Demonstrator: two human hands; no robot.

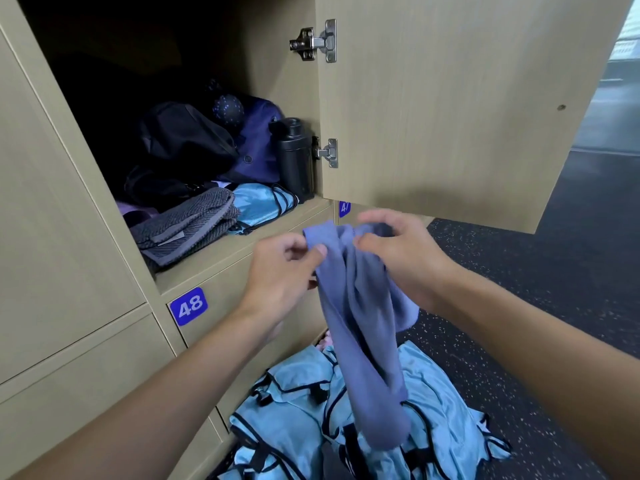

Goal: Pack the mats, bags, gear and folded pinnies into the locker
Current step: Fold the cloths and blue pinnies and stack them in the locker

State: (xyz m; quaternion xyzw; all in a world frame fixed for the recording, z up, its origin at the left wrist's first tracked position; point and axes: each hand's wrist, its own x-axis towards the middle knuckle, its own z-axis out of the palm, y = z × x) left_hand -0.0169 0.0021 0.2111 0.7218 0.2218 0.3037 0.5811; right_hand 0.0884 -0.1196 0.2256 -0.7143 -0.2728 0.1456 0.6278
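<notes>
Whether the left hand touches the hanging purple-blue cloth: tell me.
Touching. The head view shows the left hand pinching the purple-blue cloth at its top.

Tan wood-grain locker fronts (62, 220); blue number plate (188, 306); dark speckled floor (519, 271).

The dark rubber floor (519, 271), flecked with pale specks, runs from three o'clock down to five. A blue plate marked 48 (188, 305) sits toward eight o'clock on a closed lower door (221, 282). A second blue plate (344, 207), half hidden, shows just above centre.

The left grip (277, 275) and right grip (408, 258) are bare, as are both forearms (173, 386) wherever visible.
</notes>
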